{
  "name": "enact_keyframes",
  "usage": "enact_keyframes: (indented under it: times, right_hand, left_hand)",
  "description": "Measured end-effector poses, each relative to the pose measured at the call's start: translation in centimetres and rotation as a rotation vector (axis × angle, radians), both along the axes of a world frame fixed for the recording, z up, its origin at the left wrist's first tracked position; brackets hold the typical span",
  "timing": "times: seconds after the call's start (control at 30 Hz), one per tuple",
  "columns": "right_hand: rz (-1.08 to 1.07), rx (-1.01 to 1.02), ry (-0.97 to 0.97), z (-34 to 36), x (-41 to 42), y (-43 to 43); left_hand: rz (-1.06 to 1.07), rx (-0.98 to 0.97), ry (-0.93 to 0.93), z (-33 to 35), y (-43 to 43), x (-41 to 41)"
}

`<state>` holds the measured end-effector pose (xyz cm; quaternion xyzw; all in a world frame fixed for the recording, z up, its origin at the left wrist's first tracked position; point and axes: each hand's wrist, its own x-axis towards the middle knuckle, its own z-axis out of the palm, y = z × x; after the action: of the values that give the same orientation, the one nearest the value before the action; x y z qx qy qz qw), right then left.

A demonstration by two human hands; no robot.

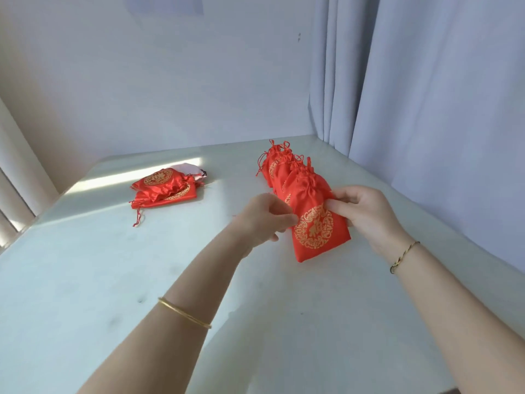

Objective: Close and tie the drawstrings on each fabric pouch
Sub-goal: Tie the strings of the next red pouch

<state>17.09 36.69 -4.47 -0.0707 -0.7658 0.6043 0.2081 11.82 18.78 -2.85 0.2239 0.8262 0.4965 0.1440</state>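
Note:
A red fabric pouch point(315, 231) with a gold round emblem lies at the near end of a row of red pouches point(279, 166) with cinched necks and red drawstrings. My left hand point(265, 220) pinches the pouch's left edge. From the right, my right hand point(366, 214) grips its right edge, fingers curled over the fabric. A second pile of red pouches point(163, 189) lies to the left, with loose drawstrings trailing toward me.
The pale table point(113, 280) runs from the wall to the near edge. A grey curtain point(426, 95) hangs along the right side. A small white cloth item point(190, 168) lies behind the left pile. Sunlight falls in a strip at the left.

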Motion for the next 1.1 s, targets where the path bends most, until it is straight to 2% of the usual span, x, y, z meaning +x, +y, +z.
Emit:
enact_keyframes:
  times: [0.27, 0.4, 0.63, 0.83, 1.03, 1.1]
  right_hand:
    - [-0.242, 0.154, 0.009, -1.3, -2.0, 2.0]
    - [-0.277, 0.187, -0.019, -1.4, -3.0, 1.9]
    - [-0.355, 0.227, -0.025, -1.6, -2.1, 1.2]
    - [-0.38, 0.215, -0.013, -1.6, -1.7, 1.0]
    - [-0.376, 0.235, -0.068, -2.0, -1.8, 1.2]
    - [-0.357, 0.244, -0.01, -2.1, -2.1, 1.1]
  left_hand:
    - [0.21, 0.092, 0.167, -1.9, 4.6, -1.2]
    - [0.284, 0.067, 0.197, -2.1, 5.2, -1.7]
    - [0.287, 0.157, 0.122, -2.6, 5.4, -1.4]
    - [0.275, 0.139, 0.116, -2.2, 4.9, -0.9]
    - [0.198, 0.023, 0.14, -2.5, 4.7, -0.7]
    - [0.17, 0.013, 0.125, -2.7, 4.8, -0.6]
